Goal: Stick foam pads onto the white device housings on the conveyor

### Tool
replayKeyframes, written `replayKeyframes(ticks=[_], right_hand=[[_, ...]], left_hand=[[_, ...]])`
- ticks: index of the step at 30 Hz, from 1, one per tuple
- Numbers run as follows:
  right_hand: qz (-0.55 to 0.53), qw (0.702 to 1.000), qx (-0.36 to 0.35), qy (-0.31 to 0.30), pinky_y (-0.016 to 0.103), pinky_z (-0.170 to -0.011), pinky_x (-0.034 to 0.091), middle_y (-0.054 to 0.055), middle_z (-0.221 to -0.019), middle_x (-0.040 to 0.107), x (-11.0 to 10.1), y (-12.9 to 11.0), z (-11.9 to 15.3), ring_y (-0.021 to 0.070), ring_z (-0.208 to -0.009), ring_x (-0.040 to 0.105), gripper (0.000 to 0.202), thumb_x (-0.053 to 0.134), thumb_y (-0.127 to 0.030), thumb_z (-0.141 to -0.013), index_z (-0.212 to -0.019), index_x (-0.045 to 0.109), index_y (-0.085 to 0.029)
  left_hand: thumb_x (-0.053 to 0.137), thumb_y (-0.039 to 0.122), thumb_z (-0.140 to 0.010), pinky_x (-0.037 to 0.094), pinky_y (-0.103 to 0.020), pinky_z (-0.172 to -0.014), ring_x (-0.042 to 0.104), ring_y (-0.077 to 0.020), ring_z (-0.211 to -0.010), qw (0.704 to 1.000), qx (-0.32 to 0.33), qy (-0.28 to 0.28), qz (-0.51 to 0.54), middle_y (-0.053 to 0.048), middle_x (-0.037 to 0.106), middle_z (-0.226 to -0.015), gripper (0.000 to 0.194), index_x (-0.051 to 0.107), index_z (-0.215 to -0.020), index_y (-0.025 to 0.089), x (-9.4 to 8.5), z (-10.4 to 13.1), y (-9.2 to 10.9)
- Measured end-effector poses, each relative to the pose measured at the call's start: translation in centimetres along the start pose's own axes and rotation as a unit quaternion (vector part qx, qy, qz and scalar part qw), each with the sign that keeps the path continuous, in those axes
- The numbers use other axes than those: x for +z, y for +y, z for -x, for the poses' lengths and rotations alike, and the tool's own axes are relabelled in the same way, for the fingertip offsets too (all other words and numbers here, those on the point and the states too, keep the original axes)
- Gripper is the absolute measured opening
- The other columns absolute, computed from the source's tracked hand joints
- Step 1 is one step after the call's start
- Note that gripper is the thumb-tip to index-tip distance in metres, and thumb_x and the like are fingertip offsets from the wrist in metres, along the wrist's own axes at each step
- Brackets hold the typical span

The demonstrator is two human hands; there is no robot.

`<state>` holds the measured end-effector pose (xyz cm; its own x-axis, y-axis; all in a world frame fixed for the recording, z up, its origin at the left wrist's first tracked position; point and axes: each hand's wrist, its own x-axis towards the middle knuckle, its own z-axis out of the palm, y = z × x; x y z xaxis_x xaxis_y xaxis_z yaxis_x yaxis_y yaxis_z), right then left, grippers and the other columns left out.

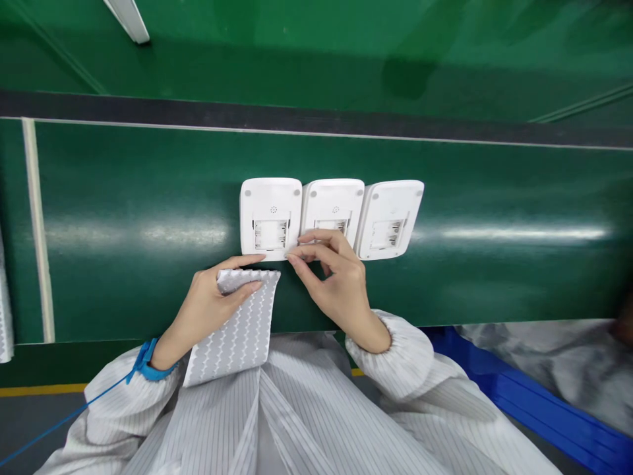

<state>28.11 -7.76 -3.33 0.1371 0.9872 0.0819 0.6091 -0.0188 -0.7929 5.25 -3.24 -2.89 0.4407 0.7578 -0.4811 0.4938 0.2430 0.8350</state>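
On the left, we see a blue strap around the wrist of the left hand, which pinches a patterned sheet between thumb and fingers. Just beyond lies the left white device, battery slot upward, touching the middle device. Over the latter's lower part, the right hand brings thumb and forefinger together at the left device's lower right corner; whether they grip anything, we cannot tell. The right device follows, then a blue crate.
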Motion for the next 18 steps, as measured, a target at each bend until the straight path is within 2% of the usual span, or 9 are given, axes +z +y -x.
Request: replayKeyframes(ticks=[6,10,12,14,15,16,18], right_hand=[[0.089,0.995,-0.053,-0.001,0.034,-0.070,0.062,0.009,-0.111,0.069,0.3,-0.7,0.2,0.0170,-0.082,0.070,0.010,0.061,-0.018,-0.103,-0.099,0.070,-0.021],[0.135,0.989,-0.063,-0.006,0.031,-0.058,0.056,0.007,-0.101,0.070,-0.4,-0.4,-0.3,0.0154,-0.070,0.067,0.008,0.066,-0.020,-0.101,-0.093,0.068,-0.022],[0.128,0.987,-0.078,0.051,0.035,-0.065,0.060,0.007,-0.100,0.070,-0.8,0.3,-1.0,0.0191,-0.076,0.070,0.010,0.076,-0.026,-0.095,-0.089,0.069,-0.022],[0.148,0.975,-0.116,0.118,0.048,-0.090,0.062,0.010,-0.115,0.070,-1.1,1.0,-2.0,0.0314,-0.109,0.071,0.011,0.082,-0.031,-0.091,-0.094,0.072,-0.025],[0.172,0.967,-0.133,0.131,0.058,-0.103,0.057,0.011,-0.129,0.067,-1.0,1.2,-2.6,0.0381,-0.130,0.062,0.013,0.082,-0.032,-0.091,-0.101,0.074,-0.027],[0.197,0.962,-0.143,0.126,0.067,-0.113,0.047,0.011,-0.144,0.061,-0.8,1.4,-3.2,0.0428,-0.147,0.048,0.020,0.080,-0.033,-0.092,-0.111,0.074,-0.030],[0.225,0.961,-0.138,0.081,0.077,-0.121,0.030,0.009,-0.166,0.042,0.0,1.3,-4.4,0.0455,-0.162,0.018,0.036,0.074,-0.036,-0.097,-0.132,0.068,-0.032]], left_hand=[[0.076,0.040,-0.094,0.060,-0.034,-0.061,0.078,-0.0284,-0.089,1.000,0.009,-0.002,0.014,-0.001,0.082,-0.116,0.036,0.076,-0.129,0.036,0.0,-0.1,0.0],[0.078,0.037,-0.093,0.064,-0.036,-0.079,0.076,-0.0268,-0.097,0.999,0.032,-0.001,0.020,-0.002,0.080,-0.116,0.034,0.075,-0.127,0.035,-0.3,0.1,0.0],[0.081,0.035,-0.090,0.063,-0.034,-0.080,0.075,-0.0235,-0.094,0.998,0.028,0.009,0.058,-0.003,0.079,-0.109,0.052,0.066,-0.140,0.035,-0.7,0.2,0.0],[0.084,0.035,-0.087,0.062,-0.029,-0.071,0.075,-0.0208,-0.082,0.991,0.017,0.009,0.136,-0.001,0.078,-0.097,0.084,0.042,-0.160,0.038,-1.1,0.1,0.0],[0.084,0.036,-0.086,0.061,-0.028,-0.066,0.074,-0.0199,-0.076,0.984,0.007,0.000,0.178,0.001,0.076,-0.091,0.099,0.027,-0.167,0.039,-1.3,-0.1,0.0],[0.085,0.035,-0.086,0.060,-0.028,-0.062,0.074,-0.0194,-0.071,0.977,-0.005,-0.016,0.214,0.002,0.075,-0.087,0.109,0.015,-0.170,0.039,-1.5,-0.3,0.1],[0.084,0.033,-0.086,0.061,-0.029,-0.062,0.075,-0.0200,-0.069,0.964,-0.028,-0.057,0.258,0.002,0.076,-0.087,0.116,0.006,-0.171,0.040,-1.8,-1.0,0.3]])
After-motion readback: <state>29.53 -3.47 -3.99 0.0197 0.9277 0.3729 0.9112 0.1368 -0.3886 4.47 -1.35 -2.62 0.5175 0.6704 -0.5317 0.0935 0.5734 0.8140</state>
